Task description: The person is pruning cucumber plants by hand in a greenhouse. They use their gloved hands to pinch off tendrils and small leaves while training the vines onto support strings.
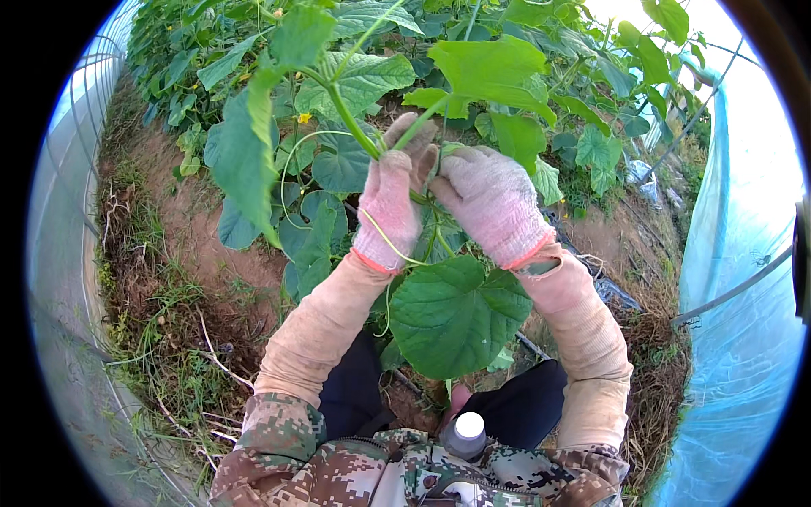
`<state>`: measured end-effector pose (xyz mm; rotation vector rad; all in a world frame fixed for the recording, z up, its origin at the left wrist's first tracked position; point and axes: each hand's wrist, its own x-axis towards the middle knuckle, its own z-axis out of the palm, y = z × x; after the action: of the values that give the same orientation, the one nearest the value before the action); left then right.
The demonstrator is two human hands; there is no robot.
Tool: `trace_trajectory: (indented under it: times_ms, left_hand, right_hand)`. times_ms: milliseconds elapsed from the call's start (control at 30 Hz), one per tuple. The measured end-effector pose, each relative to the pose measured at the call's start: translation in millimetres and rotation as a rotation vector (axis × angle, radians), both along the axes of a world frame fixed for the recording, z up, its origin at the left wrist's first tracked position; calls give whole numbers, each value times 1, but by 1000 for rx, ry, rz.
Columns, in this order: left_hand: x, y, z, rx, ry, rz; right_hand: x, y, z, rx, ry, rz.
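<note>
My left hand [393, 196], in a pale pink knitted glove, grips the green stem [347, 113] of a cucumber-like vine, its thumb and fingers around it. My right hand [491, 203], gloved alike, is close beside it, fingertips pinched at a thin string [444, 130] that comes down from above; the exact grip is partly hidden. Broad leaves spread above both hands, among them a bright green leaf [491, 70]. Below the hands hangs a large dark green leaf [459, 317]. A pale curly tendril [383, 237] crosses the left glove.
Dense vines [177, 57] with yellow flowers fill the far side. Plastic greenhouse film [728, 355] stands on the right, more film [63, 253] on the left. Bare soil [209, 247] and dry grass border the plants. A white-capped bottle [467, 434] is by my lap.
</note>
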<state>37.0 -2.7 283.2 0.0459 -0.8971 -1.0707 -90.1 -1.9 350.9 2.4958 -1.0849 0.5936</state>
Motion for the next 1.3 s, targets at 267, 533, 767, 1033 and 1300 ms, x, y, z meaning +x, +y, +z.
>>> trace_trajectory:
  times_ms: [267,533,767,1033,1300]
  left_hand:
    - [3,-5,-6,24,-281,181]
    - [-5,17,14,79,-334,79]
    - [-5,17,11,60,-397,100]
    - [1,-3,4,3,-158,37]
    - [10,4,10,83,-144,34]
  right_hand:
    - [-3,0,5,169,70,15]
    - [-2,-2,-7,192,-35,-31]
    - [0,0,-9,208,60,-124]
    - [-8,2,-9,22,-471,194]
    - [-34,38,-34,325,-118,365]
